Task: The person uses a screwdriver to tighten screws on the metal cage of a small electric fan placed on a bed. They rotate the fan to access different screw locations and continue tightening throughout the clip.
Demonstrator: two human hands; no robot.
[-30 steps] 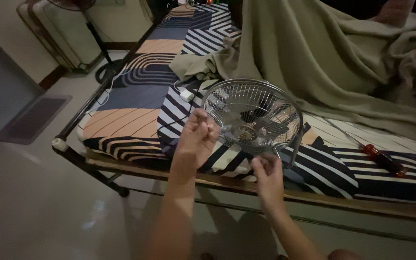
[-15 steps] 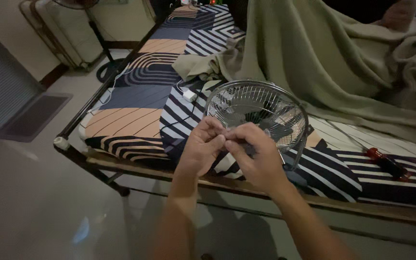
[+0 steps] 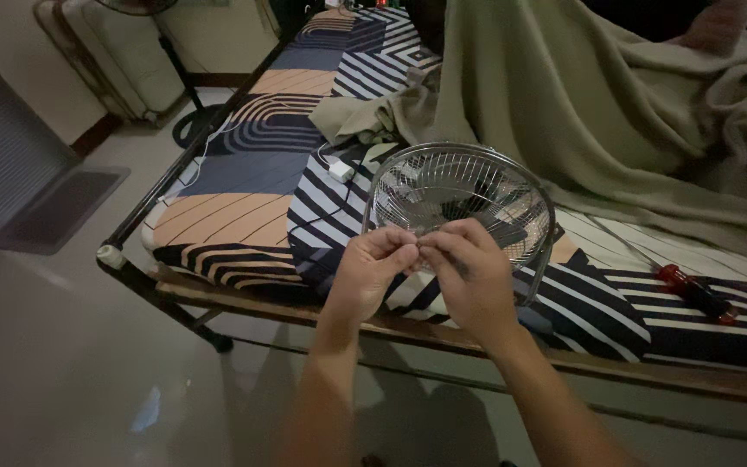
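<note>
A small round fan with a wire grille stands on the patterned mattress near its front edge. My left hand and my right hand meet at the lower front rim of the grille. The fingertips of both pinch together there on the wire. Whether a small part sits between the fingers is hidden. A red and black screwdriver lies on the mattress to the right of the fan.
A grey-green blanket is heaped over the back of the bed. A white plug and cord lie left of the fan. The dark metal bed frame edges the mattress. A standing fan's base and pale floor lie to the left.
My right hand rose from below the fan to its lower rim and joined the left hand. Both hands now pinch closer together at the grille.
</note>
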